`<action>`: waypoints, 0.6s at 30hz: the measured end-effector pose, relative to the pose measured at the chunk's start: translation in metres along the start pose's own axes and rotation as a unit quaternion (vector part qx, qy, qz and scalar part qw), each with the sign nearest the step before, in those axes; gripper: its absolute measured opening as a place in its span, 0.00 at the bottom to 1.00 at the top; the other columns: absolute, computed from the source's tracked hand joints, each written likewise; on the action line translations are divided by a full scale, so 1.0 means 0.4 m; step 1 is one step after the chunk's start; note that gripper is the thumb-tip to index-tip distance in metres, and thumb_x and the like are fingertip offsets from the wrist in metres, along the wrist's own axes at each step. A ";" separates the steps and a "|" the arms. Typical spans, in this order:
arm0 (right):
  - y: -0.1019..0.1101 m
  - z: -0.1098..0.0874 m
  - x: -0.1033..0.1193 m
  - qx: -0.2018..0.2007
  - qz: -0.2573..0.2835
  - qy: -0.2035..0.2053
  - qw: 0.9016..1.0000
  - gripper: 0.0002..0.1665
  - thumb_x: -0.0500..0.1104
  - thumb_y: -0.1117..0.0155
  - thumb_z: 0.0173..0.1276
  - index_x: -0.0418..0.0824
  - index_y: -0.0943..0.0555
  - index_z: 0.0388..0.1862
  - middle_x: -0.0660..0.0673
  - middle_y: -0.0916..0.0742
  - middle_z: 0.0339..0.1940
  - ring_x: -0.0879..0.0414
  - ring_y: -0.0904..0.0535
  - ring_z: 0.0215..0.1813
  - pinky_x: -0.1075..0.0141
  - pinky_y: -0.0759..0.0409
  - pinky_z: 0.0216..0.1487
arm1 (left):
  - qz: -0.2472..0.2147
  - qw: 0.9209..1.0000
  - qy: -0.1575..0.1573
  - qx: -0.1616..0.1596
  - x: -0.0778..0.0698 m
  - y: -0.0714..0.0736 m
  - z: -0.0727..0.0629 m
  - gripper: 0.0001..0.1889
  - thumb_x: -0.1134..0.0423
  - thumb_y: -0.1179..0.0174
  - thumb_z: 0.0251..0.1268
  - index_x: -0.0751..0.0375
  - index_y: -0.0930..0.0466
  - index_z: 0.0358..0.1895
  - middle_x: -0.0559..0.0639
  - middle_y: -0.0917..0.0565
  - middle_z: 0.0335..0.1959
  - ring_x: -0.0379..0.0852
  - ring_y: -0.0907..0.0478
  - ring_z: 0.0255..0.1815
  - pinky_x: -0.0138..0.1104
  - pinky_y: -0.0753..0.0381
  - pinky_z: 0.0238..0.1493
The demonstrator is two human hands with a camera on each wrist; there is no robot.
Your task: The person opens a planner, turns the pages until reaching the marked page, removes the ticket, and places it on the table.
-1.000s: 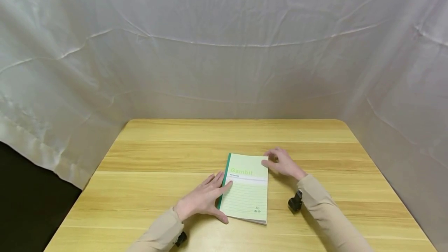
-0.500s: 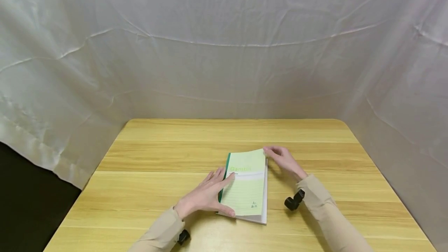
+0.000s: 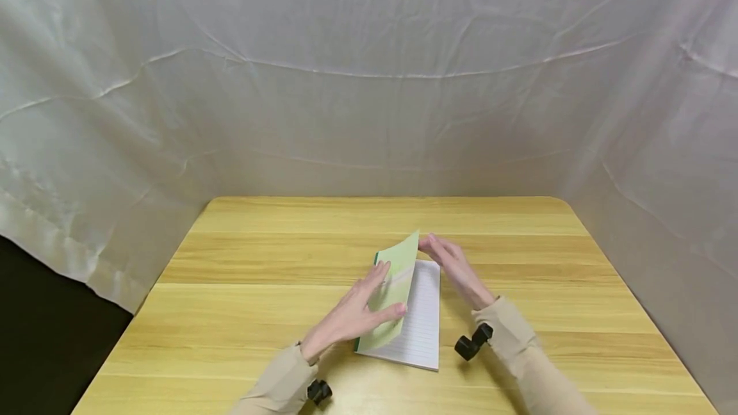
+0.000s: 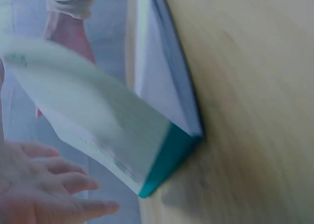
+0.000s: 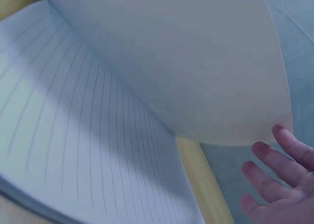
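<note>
A notebook lies on the table with its light green cover (image 3: 403,274) swung partway up from the green spine (image 4: 171,157). Beneath it, the lined white page (image 3: 423,312) shows. My right hand (image 3: 455,268) is at the cover's far free corner; in the right wrist view its straight fingers (image 5: 279,160) touch the cover's blank inner side near that corner. The left hand (image 3: 357,306), fingers and thumb spread, is in front of the raised cover's outer face. In the left wrist view that hand (image 4: 44,184) is beside the cover, and whether it touches is unclear.
The wooden table (image 3: 259,261) spreads around the notebook on every side. Pale grey curtains (image 3: 369,133) hang behind and beside it. Small black wrist cameras (image 3: 468,346) sit under both beige sleeves (image 3: 513,338).
The cover, flat a second ago, has been lifted from its right edge and swung left, baring the lined page. My right hand has moved left with it; the left hand has shifted slightly right and up.
</note>
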State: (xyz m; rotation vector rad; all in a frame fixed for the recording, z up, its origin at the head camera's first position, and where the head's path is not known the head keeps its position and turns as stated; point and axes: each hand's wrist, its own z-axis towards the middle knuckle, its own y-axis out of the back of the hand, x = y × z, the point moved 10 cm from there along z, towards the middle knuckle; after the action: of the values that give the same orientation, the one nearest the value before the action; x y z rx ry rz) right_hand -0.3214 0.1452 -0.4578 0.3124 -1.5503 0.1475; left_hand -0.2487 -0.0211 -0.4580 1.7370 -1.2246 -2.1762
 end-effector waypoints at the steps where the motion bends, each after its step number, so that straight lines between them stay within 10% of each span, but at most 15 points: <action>1: -0.006 0.000 0.002 0.002 0.007 0.001 1.000 0.38 0.58 0.63 0.84 0.26 0.29 0.67 0.29 0.25 0.71 0.37 0.37 0.79 0.44 0.50 0.84 | -0.011 1.000 0.009 -0.009 -0.002 0.004 0.003 0.52 0.28 0.47 0.66 0.54 0.55 0.82 0.62 0.48 0.82 0.62 0.48 0.82 0.65 0.49 0.79; 6: -0.028 -0.004 0.010 0.006 0.027 0.007 1.000 0.38 0.60 0.62 0.83 0.29 0.29 0.68 0.31 0.26 0.74 0.40 0.37 0.80 0.46 0.51 0.85 | -0.046 0.997 0.037 -0.049 -0.020 0.028 0.013 0.50 0.30 0.44 0.65 0.54 0.51 0.82 0.69 0.31 0.73 0.65 0.32 0.74 0.64 0.32 0.71; 18: -0.060 -0.010 0.024 0.024 0.033 0.020 0.999 0.38 0.60 0.63 0.84 0.30 0.31 0.71 0.31 0.28 0.75 0.39 0.38 0.80 0.46 0.48 0.84 | -0.135 0.988 -0.012 -0.076 -0.052 0.075 0.015 0.37 0.53 0.41 0.73 0.68 0.41 0.77 0.63 0.37 0.78 0.62 0.29 0.73 0.49 0.18 0.62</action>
State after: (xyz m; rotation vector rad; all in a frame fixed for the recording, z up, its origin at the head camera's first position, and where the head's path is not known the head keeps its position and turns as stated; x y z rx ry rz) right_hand -0.3105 0.1224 -0.4506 0.2948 -1.5195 0.2411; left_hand -0.2584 -0.0272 -0.4229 1.9116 -0.8411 -2.3685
